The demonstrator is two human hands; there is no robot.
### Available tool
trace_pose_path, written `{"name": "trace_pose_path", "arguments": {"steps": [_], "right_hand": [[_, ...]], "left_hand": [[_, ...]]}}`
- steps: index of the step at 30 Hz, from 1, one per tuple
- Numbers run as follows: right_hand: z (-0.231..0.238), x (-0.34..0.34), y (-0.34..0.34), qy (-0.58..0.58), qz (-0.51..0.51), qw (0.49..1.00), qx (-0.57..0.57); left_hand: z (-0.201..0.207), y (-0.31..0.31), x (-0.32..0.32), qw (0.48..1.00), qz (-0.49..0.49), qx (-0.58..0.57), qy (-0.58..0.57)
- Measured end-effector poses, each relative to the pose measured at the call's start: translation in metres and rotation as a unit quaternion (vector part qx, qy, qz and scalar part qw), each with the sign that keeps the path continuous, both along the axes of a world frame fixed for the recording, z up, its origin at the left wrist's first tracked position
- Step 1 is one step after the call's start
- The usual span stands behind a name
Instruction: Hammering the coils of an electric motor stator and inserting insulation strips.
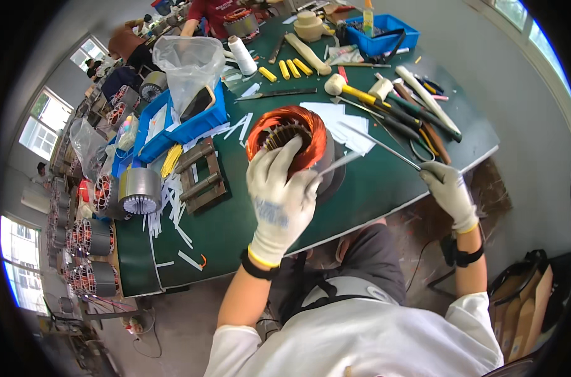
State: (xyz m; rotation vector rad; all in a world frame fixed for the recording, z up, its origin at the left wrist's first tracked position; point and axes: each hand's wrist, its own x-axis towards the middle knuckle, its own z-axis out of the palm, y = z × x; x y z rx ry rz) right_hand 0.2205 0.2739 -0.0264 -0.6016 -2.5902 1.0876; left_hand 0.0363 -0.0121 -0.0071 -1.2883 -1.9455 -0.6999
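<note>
A motor stator (317,139) with a ring of orange copper windings stands at the table's near edge, in front of me. My left hand (276,204), in a white glove, reaches over its near rim with some fingers at the slotted bore. Thumb and forefinger of that hand pinch a thin white strip (341,162) that sticks out to the right. My gloved right hand (448,191) is closed round the end of a long thin metal rod (386,145), which points up and left toward white paper sheets (336,119). The fingertips inside the bore are partly hidden.
Mallets (351,89) and other hand tools crowd the right side. Blue bins (191,122) (386,44), a thread cone (242,55) and yellow pieces (284,69) lie farther off. At left are a metal block (200,174), cut strips (172,204) and another stator (139,188). A person (213,16) works opposite.
</note>
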Motion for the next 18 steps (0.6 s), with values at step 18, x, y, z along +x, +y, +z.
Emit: {"name": "trace_pose_path", "arguments": {"steps": [18], "right_hand": [[-0.061,-0.035,0.036,0.22,-0.103,0.959,0.143]], "left_hand": [[-0.057,-0.153,0.029,0.91,0.137,0.152,-0.361]]}}
